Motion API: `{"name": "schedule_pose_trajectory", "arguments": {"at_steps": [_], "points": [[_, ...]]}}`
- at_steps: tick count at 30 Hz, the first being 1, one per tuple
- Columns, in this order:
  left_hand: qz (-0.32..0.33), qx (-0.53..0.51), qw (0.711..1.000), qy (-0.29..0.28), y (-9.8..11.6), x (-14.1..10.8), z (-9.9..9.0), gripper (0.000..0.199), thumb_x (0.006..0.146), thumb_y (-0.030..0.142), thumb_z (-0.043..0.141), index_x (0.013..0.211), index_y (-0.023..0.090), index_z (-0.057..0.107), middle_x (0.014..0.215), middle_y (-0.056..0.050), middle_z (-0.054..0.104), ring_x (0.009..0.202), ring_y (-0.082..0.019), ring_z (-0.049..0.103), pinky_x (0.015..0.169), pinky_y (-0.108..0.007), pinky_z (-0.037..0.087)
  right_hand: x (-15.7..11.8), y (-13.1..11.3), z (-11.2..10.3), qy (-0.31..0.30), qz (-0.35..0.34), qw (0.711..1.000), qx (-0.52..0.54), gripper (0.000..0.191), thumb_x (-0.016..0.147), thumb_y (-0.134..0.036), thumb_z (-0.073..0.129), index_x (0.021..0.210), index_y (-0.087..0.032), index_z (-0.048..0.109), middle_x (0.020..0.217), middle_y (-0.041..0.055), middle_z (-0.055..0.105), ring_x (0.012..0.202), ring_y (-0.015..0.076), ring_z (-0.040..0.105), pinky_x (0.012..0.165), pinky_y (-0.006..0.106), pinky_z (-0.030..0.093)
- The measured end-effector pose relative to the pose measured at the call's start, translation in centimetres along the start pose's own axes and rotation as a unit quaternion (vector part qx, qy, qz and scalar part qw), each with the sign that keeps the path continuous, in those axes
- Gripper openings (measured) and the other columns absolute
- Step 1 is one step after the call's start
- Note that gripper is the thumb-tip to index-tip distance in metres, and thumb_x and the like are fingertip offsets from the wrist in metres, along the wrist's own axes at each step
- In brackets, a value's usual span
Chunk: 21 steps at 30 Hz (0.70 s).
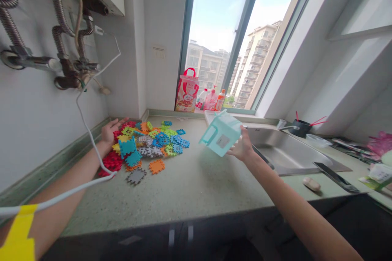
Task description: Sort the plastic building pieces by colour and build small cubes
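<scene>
A pile of colourful plastic building pieces [161,140] with toothed edges lies on the left of the counter, in red, orange, yellow, green, blue and grey. At the far left side of the pile, my left hand [109,131] rests against the pieces with its fingers stretched out. My right hand [242,147] grips a light teal plastic basket [223,140], tilted above the counter to the right of the pile. A label shows on the basket's side; its inside is hidden from me.
A steel sink [288,153] is set into the counter [183,195] on the right. On the sill stand a red-handled bag [187,94] and several bottles [211,100]. A white cable [88,126] hangs across my left arm. A bar of soap [311,184] lies near the sink.
</scene>
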<state>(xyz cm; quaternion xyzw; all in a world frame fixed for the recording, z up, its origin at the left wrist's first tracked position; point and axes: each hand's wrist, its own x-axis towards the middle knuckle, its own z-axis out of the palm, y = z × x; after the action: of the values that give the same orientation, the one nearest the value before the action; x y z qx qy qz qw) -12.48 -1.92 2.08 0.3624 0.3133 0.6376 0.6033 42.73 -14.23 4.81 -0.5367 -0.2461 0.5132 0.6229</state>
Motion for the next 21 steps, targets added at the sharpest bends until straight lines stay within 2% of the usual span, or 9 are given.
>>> {"name": "schedule_pose_trajectory", "arguments": {"at_steps": [3,7,11,14,17,21], "points": [[0.000,0.012,1.000,0.003,0.2,-0.3,0.3,0.058,0.087,0.041,0.057,0.136,0.011,0.062,0.102,-0.013,0.077,0.081,-0.027,0.072,0.073,-0.040,0.063,0.1,1.4,0.2,-0.009,0.017,0.995,0.097,0.083,0.077,-0.089,0.050,0.145,-0.040,0.048,0.146,0.0152,0.056,0.127,0.0410,0.062,0.094,0.066,0.054],[-0.007,0.025,1.000,-0.002,0.3,-0.5,0.3,0.058,0.083,0.044,0.062,0.132,0.013,0.064,0.098,-0.012,0.078,0.082,-0.030,0.073,0.074,-0.042,0.063,1.5,2.2,1.1,0.028,0.000,0.990,0.136,0.088,0.080,-0.087,0.044,0.155,-0.043,0.035,0.158,0.0121,0.048,0.131,0.0384,0.060,0.096,0.062,0.055],[-0.003,0.024,1.000,-0.013,0.1,-0.1,-0.2,0.058,0.081,0.046,0.065,0.131,0.016,0.065,0.103,-0.012,0.079,0.090,-0.032,0.075,0.077,-0.043,0.065,3.3,2.5,1.5,0.050,-0.065,0.991,0.107,0.089,0.084,-0.082,0.034,0.163,-0.042,0.024,0.163,0.0099,0.043,0.131,0.0359,0.061,0.098,0.060,0.055],[-0.002,0.034,0.999,-0.026,-0.1,0.1,-0.5,0.058,0.080,0.048,0.067,0.130,0.017,0.066,0.105,-0.011,0.079,0.096,-0.036,0.075,0.082,-0.049,0.065,4.2,2.7,1.4,0.068,-0.102,0.989,0.082,0.088,0.085,-0.078,0.031,0.165,-0.042,0.021,0.165,0.0074,0.041,0.131,0.0334,0.062,0.099,0.058,0.055],[-0.002,0.042,0.999,-0.032,-0.1,0.2,-0.6,0.057,0.081,0.048,0.065,0.128,0.017,0.066,0.105,-0.012,0.079,0.094,-0.037,0.075,0.083,-0.053,0.064,4.5,3.0,1.3,0.092,-0.127,0.987,0.038,0.083,0.086,-0.076,0.028,0.163,-0.044,0.025,0.159,0.0059,0.050,0.130,0.0326,0.063,0.099,0.059,0.054],[0.003,0.046,0.998,-0.031,-0.1,0.5,-0.6,0.055,0.088,0.046,0.056,0.132,0.014,0.064,0.102,-0.013,0.078,0.089,-0.033,0.075,0.079,-0.050,0.065,4.3,3.1,1.6,0.119,-0.152,0.981,-0.011,0.079,0.088,-0.074,0.026,0.159,-0.041,0.033,0.148,0.0097,0.061,0.128,0.0325,0.063,0.099,0.060,0.051]]}}
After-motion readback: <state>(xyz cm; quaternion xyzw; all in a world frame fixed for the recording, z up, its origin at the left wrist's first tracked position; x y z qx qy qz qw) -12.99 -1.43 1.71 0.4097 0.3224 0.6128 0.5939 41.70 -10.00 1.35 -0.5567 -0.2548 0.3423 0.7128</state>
